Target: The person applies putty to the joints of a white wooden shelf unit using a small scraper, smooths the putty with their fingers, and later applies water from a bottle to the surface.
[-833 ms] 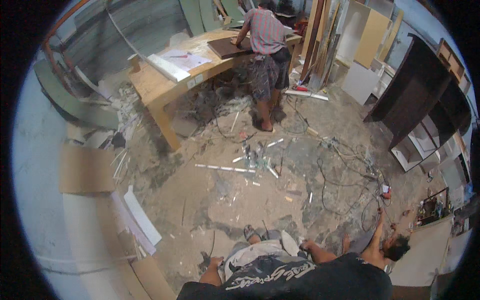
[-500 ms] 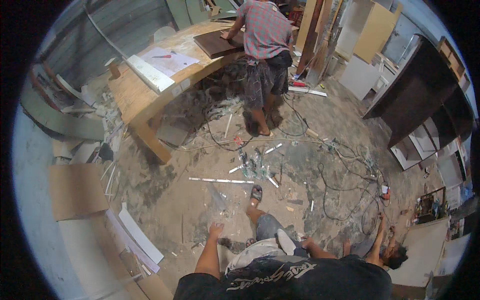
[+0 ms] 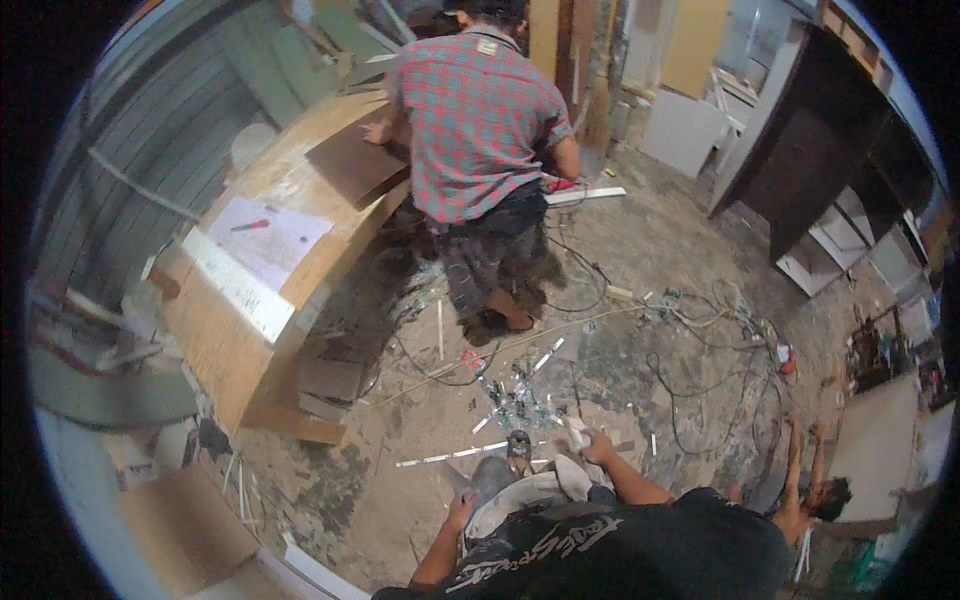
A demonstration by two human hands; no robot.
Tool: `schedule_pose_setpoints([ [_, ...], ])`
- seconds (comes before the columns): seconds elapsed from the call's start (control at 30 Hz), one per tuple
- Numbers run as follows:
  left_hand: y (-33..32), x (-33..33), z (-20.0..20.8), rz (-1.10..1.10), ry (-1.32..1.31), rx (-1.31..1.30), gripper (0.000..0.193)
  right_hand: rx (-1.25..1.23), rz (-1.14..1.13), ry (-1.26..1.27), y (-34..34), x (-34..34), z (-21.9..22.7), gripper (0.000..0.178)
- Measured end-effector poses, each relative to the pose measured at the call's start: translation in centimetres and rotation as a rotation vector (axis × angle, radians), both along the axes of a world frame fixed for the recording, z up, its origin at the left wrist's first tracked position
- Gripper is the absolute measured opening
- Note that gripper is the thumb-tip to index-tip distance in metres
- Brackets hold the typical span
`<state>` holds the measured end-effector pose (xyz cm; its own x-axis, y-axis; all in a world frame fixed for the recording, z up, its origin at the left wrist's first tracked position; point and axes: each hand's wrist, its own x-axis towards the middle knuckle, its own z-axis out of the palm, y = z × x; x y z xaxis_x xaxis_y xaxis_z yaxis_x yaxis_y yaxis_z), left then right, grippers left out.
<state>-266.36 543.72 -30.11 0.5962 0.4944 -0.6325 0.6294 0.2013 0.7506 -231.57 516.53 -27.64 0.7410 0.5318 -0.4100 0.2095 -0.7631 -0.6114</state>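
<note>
Low at the lower middle, my left hand (image 3: 460,508) is beside my grey-clad left knee, its fingers too blurred to read. Stretched forward to the right of my legs, my right hand (image 3: 600,447) is closed round a small whitish object (image 3: 577,432) whose kind I cannot make out. A pale cloth (image 3: 515,502) is bunched across my lap. On the floor just ahead lie a long white strip (image 3: 450,455) and a scatter of small clear and green plastic bits (image 3: 515,398).
A co-worker in a checked shirt (image 3: 480,120) leans at the wooden workbench (image 3: 215,345), a hand on a dark board (image 3: 360,160). Another person (image 3: 828,497) sits low at the right. Black cables (image 3: 690,395) trail over the floor; dark cabinets (image 3: 815,150) stand beyond.
My view has shifted forward toward the bench. My left hand has drawn back to my knee; my right hand has come into sight with the whitish object. The co-worker's right arm now reaches down.
</note>
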Motion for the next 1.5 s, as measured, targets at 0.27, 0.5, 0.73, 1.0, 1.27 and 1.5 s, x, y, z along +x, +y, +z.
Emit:
schedule_pose_setpoints([
  [0.27, 17.8, 21.1, 7.6, -0.33, -0.027, 0.398, 0.05, 0.015, -0.158, -0.133, 6.8, 3.0, 1.9, 0.062],
  [0.5, 27.0, 32.8, 11.5, -0.077, -0.332, 0.279, 0.031, -0.274, -0.392, 0.243, 6.5, 2.7, -1.2, 0.049],
  [0.73, 29.2, 34.7, 11.9, -0.554, 0.048, 0.503, 0.017, -0.413, -0.385, 0.123, 6.7, 3.4, -4.3, 0.05],
  [1.0, 51.8, 43.3, 28.1, 0.518, -0.651, 0.975, 0.053, -0.06, -0.757, 0.086, 12.5, 9.6, 0.5, 0.05],
  [1.27, 54.7, 55.5, 34.9, 0.336, -0.653, 0.548, 0.068, -0.238, -0.793, 0.181, 7.7, 17.4, -1.4, 0.052],
  [1.5, 49.9, 43.6, 22.1, 0.589, -0.162, 1.133, 0.062, -0.227, -0.746, 0.281, 0.8, 30.4, -3.9, 0.052],
])
